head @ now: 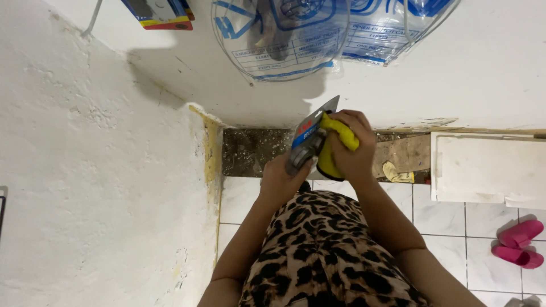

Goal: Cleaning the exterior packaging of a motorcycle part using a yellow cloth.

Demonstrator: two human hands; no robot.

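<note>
My right hand is closed around the yellow handle of a tool, held up in front of me. My left hand grips the lower end of the grey metal blade, which carries a blue and red label and points up toward the white wall. Both hands meet on the same tool, close above my leopard-print clothing. The tool's lower tip is hidden behind my fingers.
Clear plastic bags with blue print hang on the wall above. A white wall corner stands at left. Below are white floor tiles, a dirty unfinished strip, a white board and pink slippers.
</note>
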